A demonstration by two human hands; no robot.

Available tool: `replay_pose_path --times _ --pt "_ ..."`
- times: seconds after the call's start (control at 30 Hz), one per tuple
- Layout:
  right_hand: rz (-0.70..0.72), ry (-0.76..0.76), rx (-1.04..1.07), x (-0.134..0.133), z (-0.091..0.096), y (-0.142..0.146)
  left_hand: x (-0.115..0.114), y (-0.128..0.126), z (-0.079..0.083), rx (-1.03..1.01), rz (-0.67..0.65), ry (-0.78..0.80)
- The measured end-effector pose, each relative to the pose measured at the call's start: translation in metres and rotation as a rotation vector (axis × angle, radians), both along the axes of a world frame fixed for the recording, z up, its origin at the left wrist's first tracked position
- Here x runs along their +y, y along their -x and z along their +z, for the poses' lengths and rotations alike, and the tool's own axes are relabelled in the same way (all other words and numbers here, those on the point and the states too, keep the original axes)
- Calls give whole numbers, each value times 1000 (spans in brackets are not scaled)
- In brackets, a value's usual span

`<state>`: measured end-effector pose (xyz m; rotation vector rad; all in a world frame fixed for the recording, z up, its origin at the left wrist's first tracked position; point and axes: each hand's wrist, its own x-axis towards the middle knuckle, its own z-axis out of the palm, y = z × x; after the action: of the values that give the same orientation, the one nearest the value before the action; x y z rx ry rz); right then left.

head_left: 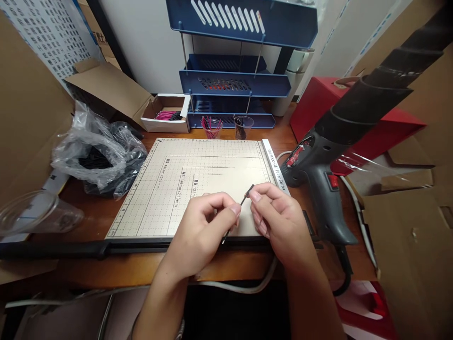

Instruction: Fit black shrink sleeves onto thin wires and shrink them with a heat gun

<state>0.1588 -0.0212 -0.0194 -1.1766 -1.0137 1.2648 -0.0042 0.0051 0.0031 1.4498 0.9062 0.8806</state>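
My left hand (203, 226) and my right hand (278, 219) meet over the near edge of a beige paper cutter board (177, 189). Between them is a thin black wire or tube (244, 200), held slanted. My left hand pinches its lower part between thumb and forefinger. My right hand pinches its upper end, where a short black tip sticks out. Both hands are closed on it, just above the board.
A grey heat gun (318, 174) stands right of the cutter, its cord trailing off the desk. A clear plastic bag (95, 151) of black pieces lies at left, a plastic cup (35, 212) beside it. Blue stacked trays (233, 85), two small cups and a white box (166, 115) sit behind.
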Motion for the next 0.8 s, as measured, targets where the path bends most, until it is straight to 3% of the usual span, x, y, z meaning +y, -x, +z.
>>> replay_pose_path --times 0.23,0.4,0.8 --pt "-238 -231 -313 -9 -7 16 2 2 -6 -81 47 44" --pt "-244 -280 -425 -8 -10 17 1 1 -5 -65 28 50" --pt "-212 -221 -438 -6 -6 16 2 2 0 -64 -42 87"
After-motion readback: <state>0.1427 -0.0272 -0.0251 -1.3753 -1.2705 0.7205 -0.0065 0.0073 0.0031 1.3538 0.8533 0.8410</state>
